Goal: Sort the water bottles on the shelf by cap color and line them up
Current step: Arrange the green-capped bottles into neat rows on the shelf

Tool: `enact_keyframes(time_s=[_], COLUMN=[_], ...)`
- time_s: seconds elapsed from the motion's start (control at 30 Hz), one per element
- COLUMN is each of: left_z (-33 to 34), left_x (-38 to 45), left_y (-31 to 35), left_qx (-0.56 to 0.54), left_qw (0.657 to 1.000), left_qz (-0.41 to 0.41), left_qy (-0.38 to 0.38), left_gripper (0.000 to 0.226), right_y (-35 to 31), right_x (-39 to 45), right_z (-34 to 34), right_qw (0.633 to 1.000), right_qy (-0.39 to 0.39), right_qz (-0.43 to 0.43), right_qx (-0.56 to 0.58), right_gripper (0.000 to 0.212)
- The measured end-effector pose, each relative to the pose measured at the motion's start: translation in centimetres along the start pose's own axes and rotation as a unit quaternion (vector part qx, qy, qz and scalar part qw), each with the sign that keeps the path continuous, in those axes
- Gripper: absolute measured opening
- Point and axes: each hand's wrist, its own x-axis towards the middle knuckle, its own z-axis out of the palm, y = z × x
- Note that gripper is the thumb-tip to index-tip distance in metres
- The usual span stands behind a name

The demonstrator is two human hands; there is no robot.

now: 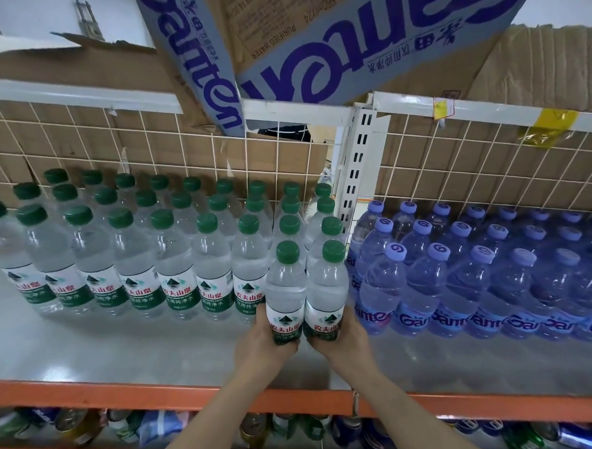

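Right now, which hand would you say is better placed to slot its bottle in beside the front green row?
Probably the left hand: its green-capped bottle stands right beside the front green row, while the right hand holds its bottle next to the purple-capped bottles.

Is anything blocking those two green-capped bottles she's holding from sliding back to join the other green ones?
Nothing visible does. The left hand and right hand grip two clear green-capped bottles standing right in front of the green-capped rows, beside the purple-capped blue bottles.

The one head-worn view looks forward and down, close, onto the shelf of bottles.
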Motion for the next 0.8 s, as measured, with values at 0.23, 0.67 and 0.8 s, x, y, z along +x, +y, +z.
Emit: enact_keyframes(time_s=[0.23, 0.67, 0.8], left_z=[0.0, -0.6, -1.5], left_x=[0.1, -2.2, -2.4], left_y=[0.1, 0.5, 1.1], left_qx=[0.025, -0.070, -0.093], left_qw=[1.000, 0.997, 0.995], left_qz=[-0.005, -0.035, -0.023], left_qy=[-0.004, -0.017, -0.016], left_gripper=[0.066, 0.053, 0.051], right_y=[-0.3, -1.4, -2.3], right_x=[0.2, -1.2, -2.2], right_z=[-0.3, 1.1, 0.7], right_qw=[1.000, 0.997, 0.997], right_qy=[-0.010, 0.053, 0.068], right_qz=[0.013, 0.039, 0.024], right_qx=[-0.002, 0.026, 0.032], right_gripper=[0.059, 0.056, 0.062])
